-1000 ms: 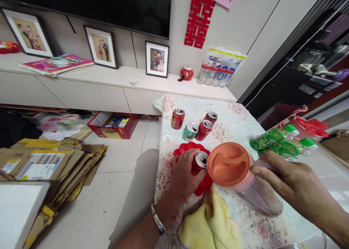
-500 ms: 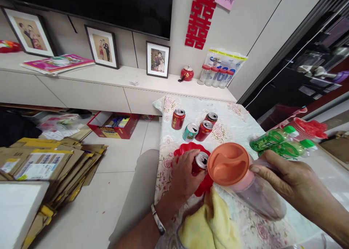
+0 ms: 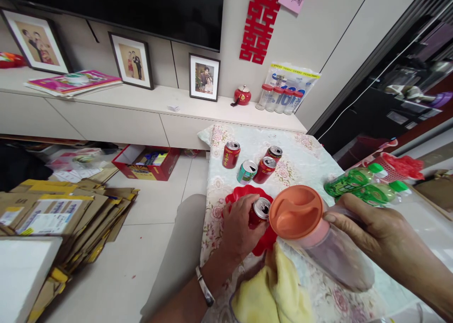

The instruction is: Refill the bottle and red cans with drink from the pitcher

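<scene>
My left hand [image 3: 240, 228] is wrapped round a red drink can [image 3: 261, 211] with an open top, held over a red scalloped plate [image 3: 247, 191]. In my right hand [image 3: 371, 238] is the handle of a clear plastic pitcher [image 3: 339, 261] with an orange lid [image 3: 296, 211]. The pitcher is tilted, its lid close beside the can's rim; whether they touch, I cannot tell. Just beyond the plate stand a green can [image 3: 247, 172] and red cans, one [image 3: 265, 169] near the middle and another [image 3: 231, 155] to the left. A yellow cloth [image 3: 272, 290] lies nearest me.
Two green-labelled bottles [image 3: 368, 191] lie at the table's right side, near a pink basket [image 3: 392, 165]. A flowered cloth [image 3: 300, 157] covers the table. Flattened cardboard [image 3: 71, 214] and a red box [image 3: 148, 165] are on the floor to the left.
The pitcher's base has shifted slightly right and toward me, while its lid stays beside the can. My left hand keeps its hold on the can.
</scene>
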The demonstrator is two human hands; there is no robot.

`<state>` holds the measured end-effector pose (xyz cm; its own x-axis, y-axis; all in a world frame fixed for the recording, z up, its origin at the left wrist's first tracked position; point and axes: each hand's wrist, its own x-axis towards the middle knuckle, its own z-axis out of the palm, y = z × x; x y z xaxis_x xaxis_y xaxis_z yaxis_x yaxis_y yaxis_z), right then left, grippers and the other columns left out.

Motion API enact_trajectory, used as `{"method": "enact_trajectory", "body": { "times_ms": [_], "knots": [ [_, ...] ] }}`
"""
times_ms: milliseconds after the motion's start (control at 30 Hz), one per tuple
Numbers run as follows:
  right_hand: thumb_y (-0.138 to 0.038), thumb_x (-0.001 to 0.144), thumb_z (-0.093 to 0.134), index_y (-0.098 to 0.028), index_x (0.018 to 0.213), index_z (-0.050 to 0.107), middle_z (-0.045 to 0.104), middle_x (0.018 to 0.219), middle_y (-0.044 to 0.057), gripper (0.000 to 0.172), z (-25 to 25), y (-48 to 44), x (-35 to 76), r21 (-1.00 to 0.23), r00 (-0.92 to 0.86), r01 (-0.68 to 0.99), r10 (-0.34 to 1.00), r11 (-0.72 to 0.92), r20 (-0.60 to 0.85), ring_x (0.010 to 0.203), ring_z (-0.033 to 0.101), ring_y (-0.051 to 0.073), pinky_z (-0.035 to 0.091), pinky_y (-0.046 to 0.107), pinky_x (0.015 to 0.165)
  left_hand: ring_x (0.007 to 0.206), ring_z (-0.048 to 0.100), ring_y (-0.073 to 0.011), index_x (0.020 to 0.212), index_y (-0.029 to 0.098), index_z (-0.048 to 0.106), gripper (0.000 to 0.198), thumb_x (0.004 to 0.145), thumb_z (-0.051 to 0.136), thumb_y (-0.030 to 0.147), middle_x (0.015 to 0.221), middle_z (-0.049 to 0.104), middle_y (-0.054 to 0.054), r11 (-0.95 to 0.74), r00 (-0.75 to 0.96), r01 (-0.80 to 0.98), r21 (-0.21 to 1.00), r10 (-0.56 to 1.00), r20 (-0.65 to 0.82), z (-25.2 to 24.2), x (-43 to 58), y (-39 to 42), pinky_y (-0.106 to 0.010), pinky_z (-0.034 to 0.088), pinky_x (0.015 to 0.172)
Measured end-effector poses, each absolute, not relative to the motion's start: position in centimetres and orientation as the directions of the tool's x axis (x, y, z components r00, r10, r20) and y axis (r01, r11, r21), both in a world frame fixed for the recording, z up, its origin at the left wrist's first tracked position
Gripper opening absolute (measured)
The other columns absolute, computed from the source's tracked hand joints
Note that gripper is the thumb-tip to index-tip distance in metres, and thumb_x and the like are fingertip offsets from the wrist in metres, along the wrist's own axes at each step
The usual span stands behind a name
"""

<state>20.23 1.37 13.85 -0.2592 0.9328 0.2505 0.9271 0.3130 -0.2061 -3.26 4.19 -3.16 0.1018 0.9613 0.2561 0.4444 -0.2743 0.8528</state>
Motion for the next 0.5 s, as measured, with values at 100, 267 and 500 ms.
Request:
{"method": "enact_trajectory", "body": {
  "times_ms": [100, 267, 500],
  "knots": [
    [-0.073, 0.095, 0.05, -0.029, 0.067, 0.05, 0.053, 0.047, -0.006, 0.052, 13.85, 1.44, 20.22, -0.205, -0.256, 0.929, 0.933, 0.31, 0.252, 0.036, 0.053, 0.016, 0.039, 0.029, 0.035, 0.132, 0.063, -0.0339, 0.13, 0.032, 0.057, 0.06, 0.076, 0.079, 0.02, 0.14, 0.071, -0.007, -0.273, 0.106, 0.446, 0.853, 0.962, 0.252, -3.15, -3.26, 4.2, -0.063, 0.041, 0.113],
    [-0.072, 0.095, 0.051, -0.03, 0.068, 0.05, 0.053, 0.046, -0.006, 0.051, 13.84, 1.51, 20.29, -0.204, -0.263, 0.926, 0.931, 0.317, 0.254, 0.035, 0.053, 0.016, 0.037, 0.029, 0.034, 0.132, 0.063, -0.0338, 0.13, 0.032, 0.058, 0.058, 0.077, 0.078, 0.021, 0.139, 0.071, -0.007, -0.272, 0.102, 0.446, 0.853, 0.962, 0.254, -3.14, -3.25, 4.17, -0.062, 0.041, 0.113],
    [-0.075, 0.094, 0.049, -0.03, 0.067, 0.051, 0.055, 0.046, -0.005, 0.052, 13.97, 1.63, 20.3, -0.204, -0.264, 0.927, 0.934, 0.314, 0.239, 0.034, 0.053, 0.017, 0.039, 0.03, 0.033, 0.131, 0.064, -0.0346, 0.131, 0.033, 0.058, 0.061, 0.075, 0.079, 0.02, 0.139, 0.071, -0.006, -0.268, 0.108, 0.448, 0.853, 0.963, 0.246, -3.14, -3.28, 4.16, -0.062, 0.042, 0.113]
  ]
}}
